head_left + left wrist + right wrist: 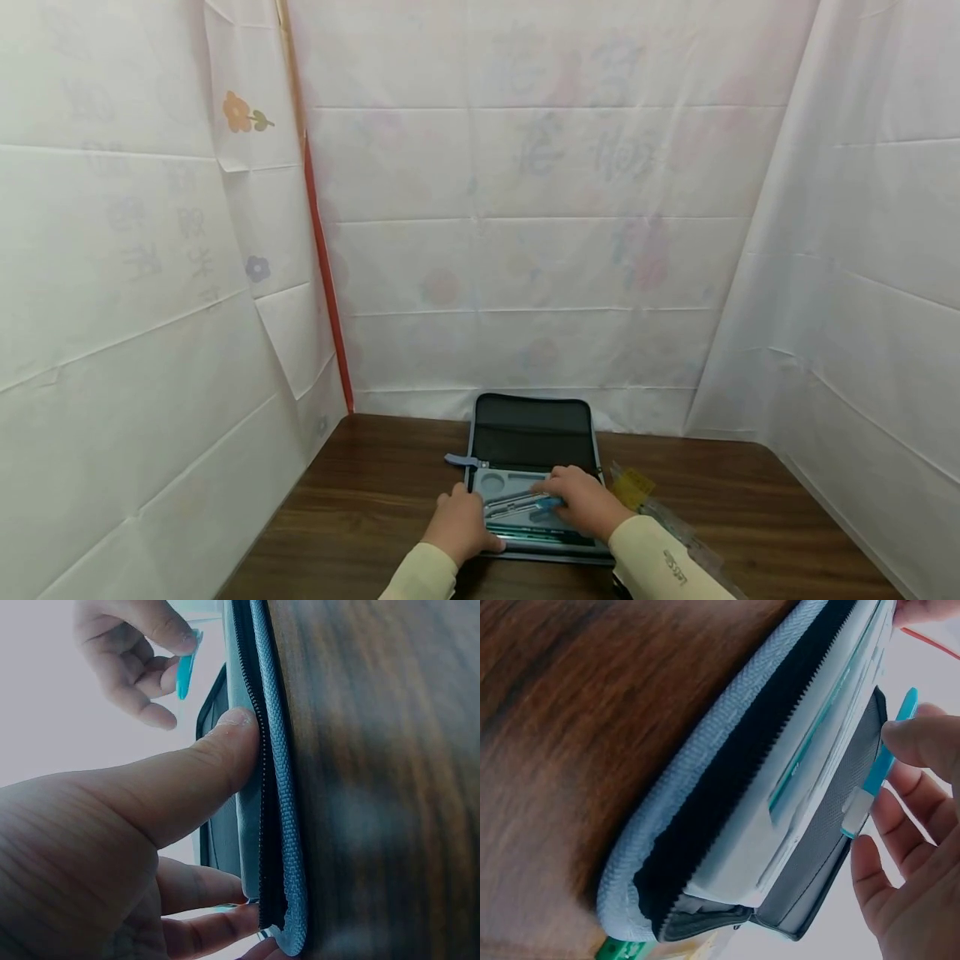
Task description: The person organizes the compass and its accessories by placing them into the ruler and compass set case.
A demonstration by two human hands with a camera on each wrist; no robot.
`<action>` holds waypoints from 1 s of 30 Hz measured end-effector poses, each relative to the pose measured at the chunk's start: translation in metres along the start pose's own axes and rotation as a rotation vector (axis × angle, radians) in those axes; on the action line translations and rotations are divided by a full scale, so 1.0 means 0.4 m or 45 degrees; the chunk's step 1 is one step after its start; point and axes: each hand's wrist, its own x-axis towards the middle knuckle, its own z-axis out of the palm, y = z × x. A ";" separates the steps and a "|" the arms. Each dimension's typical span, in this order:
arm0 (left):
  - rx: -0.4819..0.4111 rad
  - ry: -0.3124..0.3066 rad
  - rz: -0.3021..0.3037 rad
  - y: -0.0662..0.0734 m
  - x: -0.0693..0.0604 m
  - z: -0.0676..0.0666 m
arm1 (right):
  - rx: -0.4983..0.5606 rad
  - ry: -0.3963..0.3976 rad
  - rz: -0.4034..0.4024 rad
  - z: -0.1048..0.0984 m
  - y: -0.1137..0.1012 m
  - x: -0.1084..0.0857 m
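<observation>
An unzipped case [534, 433] lies open on the table with its black mesh-lined lid raised at the back. Its grey tray [492, 482] has moulded recesses and holds slim metallic tools [510, 505] and dark green pencils [540, 533]. My left hand [459, 525] grips the case's front left corner, thumb against the front edge and fingers around the side. Above the tray, my right hand [588, 502] pinches a small bright blue stick [883, 761] with a whitish clip-like piece at its lower end. Exactly what the stick is, I cannot tell.
A lilac zip-pull strap [461, 460] sticks out at the case's left. To the right of the case lie a yellow piece [633, 487] and clear plastic packaging [686, 533], partly behind my right sleeve. White printed sheets [525, 250] enclose the brown wooden table [360, 500].
</observation>
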 end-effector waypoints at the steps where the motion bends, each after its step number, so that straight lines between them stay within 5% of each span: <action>1: 0.001 0.000 0.000 0.000 0.001 0.000 | 0.015 -0.012 0.012 0.000 0.001 0.000; 13: 0.003 0.007 0.010 0.002 0.000 -0.004 | -0.038 -0.054 0.074 0.007 0.007 0.001; 21: 0.009 0.000 -0.001 0.001 0.000 -0.003 | 0.045 -0.052 0.031 0.023 0.007 0.015; 30: 0.019 -0.005 -0.015 0.004 -0.002 -0.005 | -0.039 -0.035 -0.019 0.039 0.004 0.027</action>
